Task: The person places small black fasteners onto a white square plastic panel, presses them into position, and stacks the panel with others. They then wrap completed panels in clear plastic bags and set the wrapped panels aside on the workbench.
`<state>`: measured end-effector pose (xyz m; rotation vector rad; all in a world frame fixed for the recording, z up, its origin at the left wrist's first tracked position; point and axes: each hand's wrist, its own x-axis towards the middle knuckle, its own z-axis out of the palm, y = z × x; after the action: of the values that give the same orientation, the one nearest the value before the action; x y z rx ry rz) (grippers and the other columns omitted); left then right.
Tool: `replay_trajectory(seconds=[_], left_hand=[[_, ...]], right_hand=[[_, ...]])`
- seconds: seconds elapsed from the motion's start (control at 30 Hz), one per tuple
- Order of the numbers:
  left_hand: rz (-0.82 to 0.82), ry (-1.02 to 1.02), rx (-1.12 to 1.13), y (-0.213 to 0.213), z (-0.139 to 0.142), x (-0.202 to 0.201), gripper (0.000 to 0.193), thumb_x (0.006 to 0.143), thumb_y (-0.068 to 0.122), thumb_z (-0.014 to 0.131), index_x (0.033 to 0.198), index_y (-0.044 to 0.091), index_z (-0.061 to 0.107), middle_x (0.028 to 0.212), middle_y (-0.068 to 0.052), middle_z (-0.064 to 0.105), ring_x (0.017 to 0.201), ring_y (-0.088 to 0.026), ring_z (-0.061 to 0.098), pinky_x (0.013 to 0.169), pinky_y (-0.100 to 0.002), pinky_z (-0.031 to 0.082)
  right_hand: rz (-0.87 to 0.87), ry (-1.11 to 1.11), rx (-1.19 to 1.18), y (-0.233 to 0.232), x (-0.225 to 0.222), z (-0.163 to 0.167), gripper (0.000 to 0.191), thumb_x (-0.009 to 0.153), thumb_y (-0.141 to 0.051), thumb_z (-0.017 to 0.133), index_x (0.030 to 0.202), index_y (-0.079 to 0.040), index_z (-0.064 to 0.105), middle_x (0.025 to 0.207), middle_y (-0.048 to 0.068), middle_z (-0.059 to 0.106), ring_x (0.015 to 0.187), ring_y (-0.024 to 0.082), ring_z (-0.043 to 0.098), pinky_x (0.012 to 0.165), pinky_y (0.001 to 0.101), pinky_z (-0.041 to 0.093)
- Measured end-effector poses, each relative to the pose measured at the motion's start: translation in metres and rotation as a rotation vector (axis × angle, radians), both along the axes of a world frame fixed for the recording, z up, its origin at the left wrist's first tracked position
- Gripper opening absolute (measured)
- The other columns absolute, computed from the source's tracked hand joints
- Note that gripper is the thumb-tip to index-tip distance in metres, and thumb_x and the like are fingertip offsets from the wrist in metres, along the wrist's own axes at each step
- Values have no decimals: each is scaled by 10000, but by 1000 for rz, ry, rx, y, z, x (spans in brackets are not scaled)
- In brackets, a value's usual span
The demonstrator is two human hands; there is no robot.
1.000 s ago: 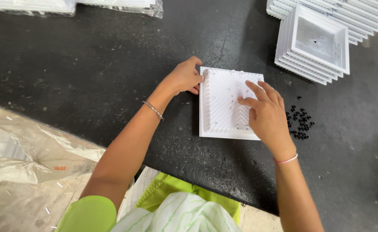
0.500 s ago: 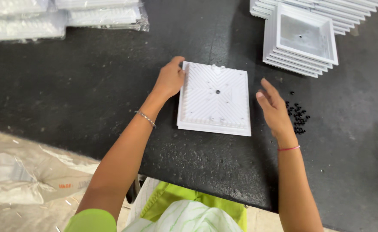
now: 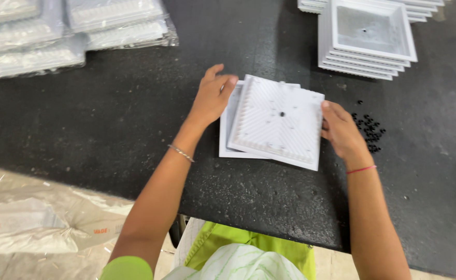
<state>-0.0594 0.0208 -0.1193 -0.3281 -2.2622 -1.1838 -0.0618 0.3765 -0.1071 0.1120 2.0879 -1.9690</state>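
The white ribbed square panel point(image 3: 277, 122) and the stacked trays point(image 3: 365, 39) at far right look like matt moulded plastic, the black table point(image 3: 109, 119) rough and speckled, and the far-left packs point(image 3: 72, 28) wrapped in glossy clear film.

A single head-worn camera looks steeply down from above the person's own chest onto the dark speckled work surface point(image 3: 109, 129), close enough that both forearms fill the lower frame. It faces forward across the surface; no second view shares the scene.
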Motion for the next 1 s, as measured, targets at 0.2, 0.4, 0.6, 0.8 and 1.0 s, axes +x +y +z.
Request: replay_trajectory(seconds=[0.2, 0.4, 0.6, 0.8, 1.0], left_hand=[[-80, -422, 389, -4, 21, 14, 308, 1032, 234, 523, 1213, 28, 664, 945, -134, 778, 787, -171, 769, 704, -307, 627], [-134, -767, 153, 19, 39, 31, 419, 991, 287, 570, 1335, 51, 601, 899, -146, 746, 669, -204, 716, 604, -345, 587], [-108, -408, 159, 22, 61, 36, 732, 862, 370, 743, 1442, -1, 494, 1068, -156, 771, 892, -208, 744, 789, -346, 591], [-247, -231, 366, 19, 83, 42, 853, 946, 504, 661, 1574, 10, 362, 1445, -153, 655, 1282, -229, 635, 1029, -371, 497], [-532, -347, 795, 10, 97, 50, 1095, 899, 847, 301, 1683, 95, 167, 1726, -101, 219, 1566, -236, 217, 1180, -369, 242]], right_hand=[[81, -131, 81, 11, 1, 18, 470, 1036, -408, 536, 1336, -51, 594, 1208, 63, 648, 1014, 199, 640, 856, 402, 552], [280, -215, 169, 22, 16, 48, 554, 935, -318, 590, 1422, -64, 519, 1215, 97, 686, 1017, 243, 700, 829, 451, 612], [267, -17, 118, 13, 16, 59, 647, 894, -186, 674, 1493, -49, 470, 1187, 92, 680, 1030, 186, 678, 811, 407, 608], [39, 395, -49, -13, 31, 70, 571, 897, -32, 697, 1427, -5, 484, 1166, 74, 693, 1024, 165, 683, 803, 336, 588], [79, 986, 335, -39, 65, 76, 349, 817, 129, 637, 1095, -69, 559, 1114, 56, 665, 1081, 196, 679, 959, 333, 554]])
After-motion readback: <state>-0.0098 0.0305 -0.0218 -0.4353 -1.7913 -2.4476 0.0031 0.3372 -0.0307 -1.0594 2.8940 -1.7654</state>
